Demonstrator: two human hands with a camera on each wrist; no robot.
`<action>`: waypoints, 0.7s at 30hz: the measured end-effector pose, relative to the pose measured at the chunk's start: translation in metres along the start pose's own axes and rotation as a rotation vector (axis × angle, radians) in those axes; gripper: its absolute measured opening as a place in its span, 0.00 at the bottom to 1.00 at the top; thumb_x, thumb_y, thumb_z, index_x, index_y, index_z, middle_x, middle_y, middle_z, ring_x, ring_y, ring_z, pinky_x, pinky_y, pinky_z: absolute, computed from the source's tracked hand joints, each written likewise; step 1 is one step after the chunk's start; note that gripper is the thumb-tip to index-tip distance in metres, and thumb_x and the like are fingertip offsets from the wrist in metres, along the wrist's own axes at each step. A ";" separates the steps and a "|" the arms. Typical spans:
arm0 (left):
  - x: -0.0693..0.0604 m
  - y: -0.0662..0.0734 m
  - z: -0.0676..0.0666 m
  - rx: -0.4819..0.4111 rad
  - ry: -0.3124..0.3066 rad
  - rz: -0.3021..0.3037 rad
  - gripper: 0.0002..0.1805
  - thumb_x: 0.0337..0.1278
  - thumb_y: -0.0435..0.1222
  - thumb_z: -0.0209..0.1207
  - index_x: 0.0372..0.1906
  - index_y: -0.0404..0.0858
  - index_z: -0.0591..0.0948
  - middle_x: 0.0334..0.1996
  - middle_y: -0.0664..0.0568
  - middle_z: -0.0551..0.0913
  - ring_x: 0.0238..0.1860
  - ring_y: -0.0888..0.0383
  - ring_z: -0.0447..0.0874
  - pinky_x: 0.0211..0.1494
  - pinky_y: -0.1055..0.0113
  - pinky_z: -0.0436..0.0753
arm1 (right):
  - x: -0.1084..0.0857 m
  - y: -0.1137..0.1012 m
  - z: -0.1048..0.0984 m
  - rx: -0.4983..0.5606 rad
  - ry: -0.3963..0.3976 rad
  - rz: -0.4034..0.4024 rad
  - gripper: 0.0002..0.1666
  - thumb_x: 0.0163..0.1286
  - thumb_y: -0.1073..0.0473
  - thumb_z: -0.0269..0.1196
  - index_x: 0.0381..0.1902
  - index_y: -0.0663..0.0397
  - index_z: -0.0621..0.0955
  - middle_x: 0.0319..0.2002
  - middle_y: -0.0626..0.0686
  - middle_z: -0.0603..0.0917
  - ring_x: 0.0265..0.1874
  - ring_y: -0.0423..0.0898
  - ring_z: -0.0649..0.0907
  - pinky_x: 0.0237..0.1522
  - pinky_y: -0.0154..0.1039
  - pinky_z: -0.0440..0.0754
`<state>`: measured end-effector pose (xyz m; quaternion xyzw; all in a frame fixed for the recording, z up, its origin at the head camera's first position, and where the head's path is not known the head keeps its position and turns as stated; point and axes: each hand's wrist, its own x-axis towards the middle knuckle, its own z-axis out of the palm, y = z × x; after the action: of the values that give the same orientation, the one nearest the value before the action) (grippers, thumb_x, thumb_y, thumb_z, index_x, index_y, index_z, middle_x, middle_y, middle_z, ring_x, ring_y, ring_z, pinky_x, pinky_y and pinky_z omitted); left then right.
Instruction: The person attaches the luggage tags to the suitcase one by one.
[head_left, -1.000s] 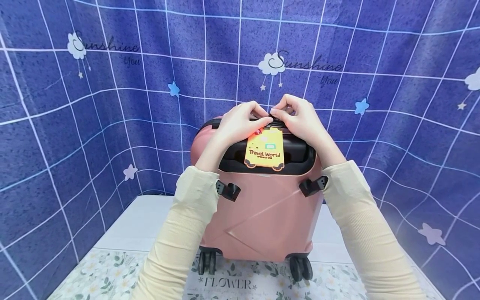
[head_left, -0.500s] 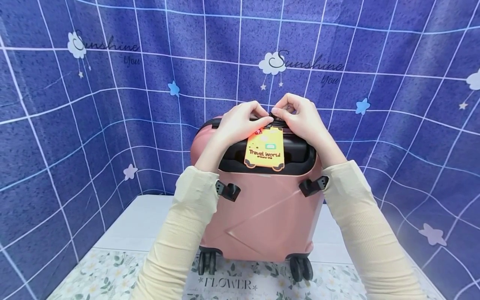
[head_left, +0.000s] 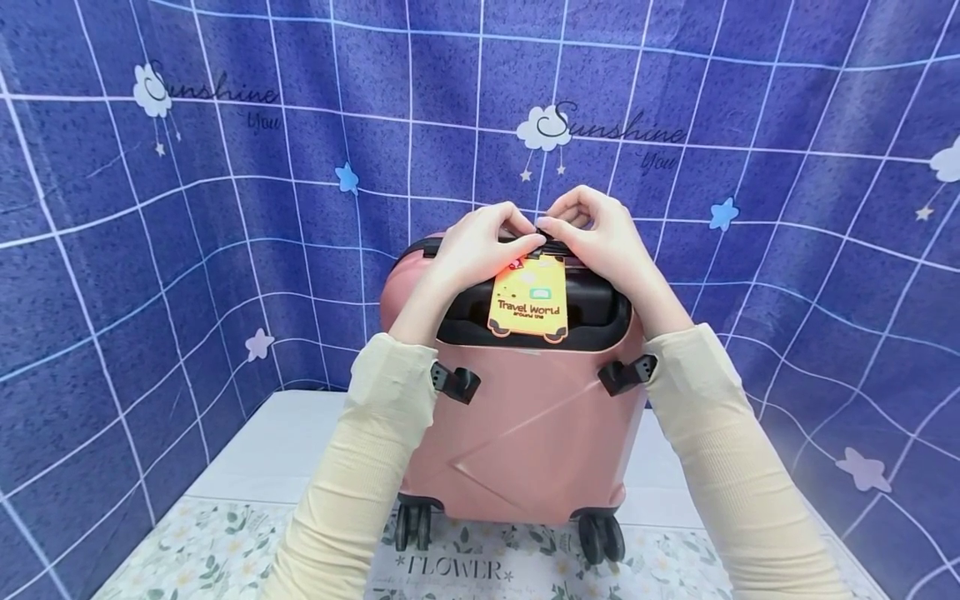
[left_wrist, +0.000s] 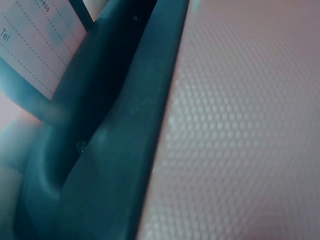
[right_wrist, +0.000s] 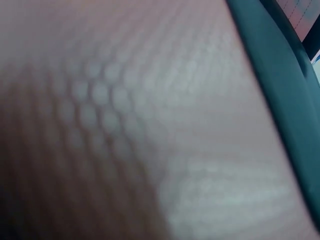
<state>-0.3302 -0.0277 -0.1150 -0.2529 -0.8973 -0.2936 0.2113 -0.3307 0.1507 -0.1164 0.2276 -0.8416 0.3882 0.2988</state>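
A pink hard-shell suitcase (head_left: 525, 433) stands upright on its wheels, with a black handle recess (head_left: 457, 329) at the top. In front of the recess hangs a yellow luggage tag (head_left: 528, 296) lettered "Travel World"; its lined back (left_wrist: 37, 42) shows in the left wrist view. My left hand (head_left: 483, 242) pinches the tag's dark strap between thumb and forefinger near the top handle. Fingertip to fingertip with it, my right hand (head_left: 596, 229) pinches the strap's upper end. Fingers hide most of the strap and any buckle. Pink shell (right_wrist: 200, 125) fills most of the right wrist view.
Black wheels (head_left: 600, 536) rest on a flower-printed mat (head_left: 225, 542) over a white surface (head_left: 288, 433). A blue gridded curtain (head_left: 300, 150) with clouds and stars hangs behind and at both sides. Black camera mounts (head_left: 457, 383) sit at both wrists.
The right hand's fingertips have shifted very slightly left, toward the left hand's. Left hand, tag and suitcase look almost unmoved.
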 end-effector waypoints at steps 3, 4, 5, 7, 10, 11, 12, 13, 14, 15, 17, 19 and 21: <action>-0.001 0.000 0.000 -0.007 0.004 0.001 0.14 0.59 0.50 0.58 0.44 0.48 0.79 0.47 0.58 0.83 0.51 0.62 0.80 0.57 0.59 0.72 | 0.000 0.000 0.001 0.006 0.052 0.026 0.18 0.67 0.45 0.58 0.40 0.55 0.79 0.33 0.52 0.83 0.33 0.43 0.79 0.37 0.33 0.72; -0.001 0.000 0.000 -0.010 0.007 0.003 0.14 0.59 0.50 0.58 0.44 0.48 0.79 0.47 0.58 0.83 0.51 0.62 0.80 0.57 0.58 0.72 | 0.000 -0.001 0.001 -0.003 0.073 0.040 0.20 0.68 0.44 0.55 0.39 0.56 0.79 0.33 0.54 0.83 0.34 0.45 0.79 0.38 0.34 0.72; -0.001 0.000 0.001 -0.012 0.009 0.006 0.14 0.59 0.50 0.58 0.43 0.48 0.79 0.46 0.58 0.83 0.51 0.62 0.80 0.57 0.58 0.72 | 0.000 -0.001 0.000 -0.013 0.091 0.060 0.23 0.70 0.43 0.52 0.39 0.57 0.80 0.35 0.56 0.83 0.36 0.46 0.79 0.40 0.35 0.73; -0.001 0.000 0.001 -0.013 0.013 0.009 0.13 0.59 0.51 0.58 0.43 0.48 0.79 0.46 0.58 0.83 0.50 0.62 0.80 0.56 0.58 0.72 | 0.001 -0.001 0.000 -0.032 0.102 0.107 0.28 0.71 0.41 0.48 0.37 0.59 0.82 0.36 0.58 0.84 0.38 0.47 0.80 0.43 0.37 0.73; -0.001 0.000 0.002 -0.015 0.014 0.012 0.13 0.59 0.50 0.58 0.42 0.48 0.79 0.46 0.58 0.84 0.50 0.61 0.80 0.57 0.58 0.72 | 0.002 0.000 0.000 -0.065 0.047 0.164 0.34 0.72 0.38 0.44 0.36 0.60 0.84 0.37 0.58 0.85 0.43 0.47 0.80 0.49 0.41 0.74; -0.001 0.000 0.002 -0.016 0.013 0.011 0.13 0.59 0.50 0.58 0.43 0.48 0.79 0.46 0.58 0.84 0.50 0.62 0.80 0.57 0.58 0.72 | 0.002 0.000 -0.001 -0.059 0.022 0.176 0.35 0.72 0.37 0.44 0.36 0.60 0.84 0.37 0.59 0.86 0.45 0.48 0.81 0.52 0.42 0.73; -0.001 0.000 0.002 -0.017 0.012 0.010 0.13 0.59 0.50 0.58 0.43 0.48 0.79 0.46 0.57 0.84 0.50 0.61 0.80 0.57 0.58 0.72 | 0.002 0.000 -0.001 -0.052 -0.001 0.181 0.35 0.72 0.37 0.44 0.37 0.60 0.84 0.37 0.59 0.86 0.45 0.48 0.81 0.52 0.42 0.73; -0.001 0.000 0.002 -0.019 0.011 0.010 0.13 0.59 0.50 0.58 0.43 0.48 0.79 0.45 0.57 0.84 0.50 0.61 0.80 0.57 0.58 0.72 | 0.001 -0.001 -0.001 -0.043 -0.019 0.183 0.35 0.71 0.36 0.45 0.38 0.60 0.84 0.39 0.59 0.86 0.45 0.48 0.81 0.53 0.42 0.73; -0.002 0.000 0.002 -0.019 0.011 0.009 0.13 0.59 0.50 0.58 0.43 0.48 0.79 0.45 0.57 0.83 0.50 0.61 0.80 0.57 0.58 0.72 | 0.001 -0.001 -0.002 -0.034 -0.031 0.180 0.34 0.71 0.37 0.46 0.40 0.60 0.84 0.39 0.59 0.86 0.45 0.47 0.80 0.53 0.41 0.72; -0.002 0.000 0.002 -0.019 0.011 0.008 0.13 0.59 0.50 0.58 0.42 0.47 0.79 0.45 0.57 0.84 0.50 0.61 0.80 0.56 0.58 0.72 | 0.001 -0.001 -0.002 -0.023 -0.036 0.177 0.33 0.70 0.37 0.47 0.40 0.60 0.84 0.39 0.58 0.85 0.44 0.47 0.80 0.52 0.40 0.72; -0.001 0.000 0.001 -0.015 0.011 0.005 0.14 0.59 0.51 0.58 0.43 0.48 0.79 0.45 0.57 0.83 0.50 0.61 0.80 0.56 0.58 0.72 | 0.001 -0.001 -0.003 0.001 -0.042 0.160 0.30 0.69 0.38 0.50 0.41 0.58 0.83 0.38 0.56 0.84 0.40 0.46 0.78 0.47 0.38 0.72; -0.001 0.000 0.000 -0.010 0.011 0.001 0.14 0.58 0.51 0.58 0.42 0.48 0.79 0.45 0.57 0.83 0.50 0.61 0.80 0.56 0.58 0.73 | 0.000 -0.002 -0.003 0.017 -0.050 0.136 0.27 0.68 0.40 0.53 0.42 0.57 0.83 0.36 0.53 0.83 0.37 0.43 0.76 0.43 0.36 0.71; -0.001 0.000 -0.001 -0.006 0.010 -0.003 0.14 0.58 0.50 0.58 0.43 0.48 0.79 0.46 0.57 0.83 0.50 0.61 0.80 0.55 0.58 0.73 | 0.001 -0.002 -0.003 0.037 -0.065 0.114 0.24 0.67 0.42 0.55 0.41 0.57 0.82 0.32 0.50 0.82 0.34 0.42 0.76 0.40 0.34 0.70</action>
<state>-0.3290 -0.0283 -0.1151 -0.2506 -0.8958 -0.2981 0.2143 -0.3287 0.1513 -0.1133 0.1976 -0.8551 0.4124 0.2444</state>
